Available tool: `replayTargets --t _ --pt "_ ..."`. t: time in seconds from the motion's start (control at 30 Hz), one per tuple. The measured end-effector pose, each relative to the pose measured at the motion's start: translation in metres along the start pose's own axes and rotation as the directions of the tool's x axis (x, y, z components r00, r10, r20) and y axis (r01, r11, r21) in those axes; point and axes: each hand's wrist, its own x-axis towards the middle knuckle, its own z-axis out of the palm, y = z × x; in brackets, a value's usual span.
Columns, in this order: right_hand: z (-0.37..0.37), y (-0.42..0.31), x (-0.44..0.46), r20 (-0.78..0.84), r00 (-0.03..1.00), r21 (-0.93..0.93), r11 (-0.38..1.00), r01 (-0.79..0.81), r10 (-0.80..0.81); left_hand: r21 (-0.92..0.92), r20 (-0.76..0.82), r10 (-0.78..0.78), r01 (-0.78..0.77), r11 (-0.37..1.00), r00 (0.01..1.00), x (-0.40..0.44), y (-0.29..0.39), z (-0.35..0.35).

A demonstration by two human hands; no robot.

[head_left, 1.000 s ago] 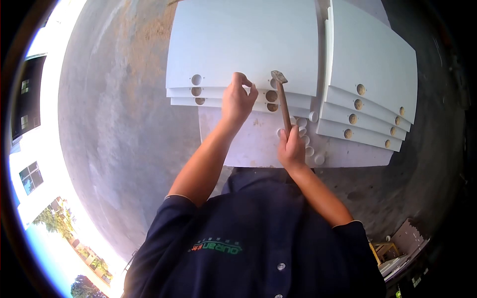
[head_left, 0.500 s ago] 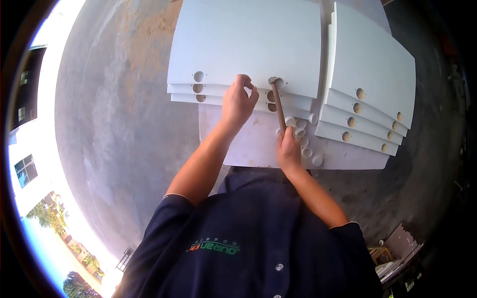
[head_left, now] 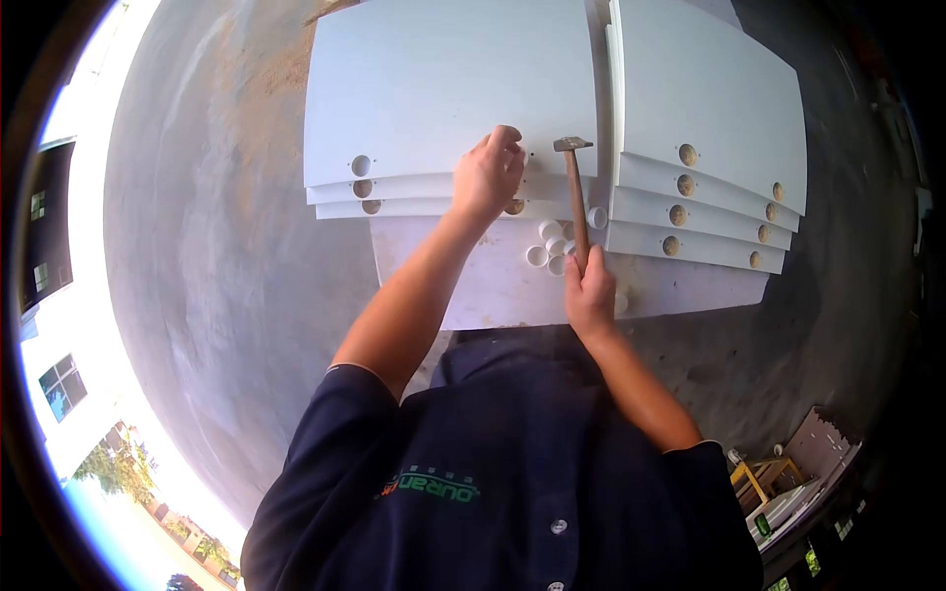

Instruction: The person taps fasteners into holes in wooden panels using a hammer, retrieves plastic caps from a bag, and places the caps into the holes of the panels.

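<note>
My right hand point(head_left: 591, 295) is closed around the wooden handle of a hammer point(head_left: 578, 212), its metal head raised above the right part of the front edge of a white panel point(head_left: 448, 79). At that panel's right-hand round hole, my left hand point(head_left: 486, 175) has its fingers curled in and partly covers the hole; whatever its fingertips hold is hidden. The panel's left-hand hole point(head_left: 362, 165) looks white inside, while the holes in the panels beneath show brown. Several round white caps point(head_left: 537, 256) lie between the panels and my right hand, one standing by the panel edge.
A second stack of white panels point(head_left: 709, 98) with round holes fans out on the right. Both stacks rest on a pale worktable point(head_left: 473, 295). Concrete floor point(head_left: 217, 246) surrounds it, and scrap boards point(head_left: 798, 483) lie at lower right.
The hammer head has moved right, away from the right-hand hole. My left hand has come over that hole, fingers curled. The view has shifted, so the panels appear further left.
</note>
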Motion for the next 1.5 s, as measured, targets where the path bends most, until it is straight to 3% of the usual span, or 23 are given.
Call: replayTargets --t 0.53,0.83,1.13,1.5 --pt "-0.005 0.013 -0.001 0.042 0.999 -0.017 1.0 -0.004 0.005 0.11 -0.001 0.136 -0.135 0.985 0.991 0.003 0.006 0.008" --pt "-0.002 -0.002 0.006 0.093 0.995 0.005 1.0 -0.024 0.023 0.065 -0.004 0.128 -0.128 0.99 0.992 -0.001 0.003 0.007" --pt "0.0 -0.003 0.007 0.044 0.998 0.042 0.998 -0.036 0.034 0.172 0.0 0.23 -0.227 0.959 0.973 -0.003 0.0 0.008" --pt "0.0 -0.003 0.006 0.083 0.996 -0.003 1.0 -0.017 0.017 0.227 0.04 0.211 -0.215 0.95 0.977 -0.003 0.003 0.01"
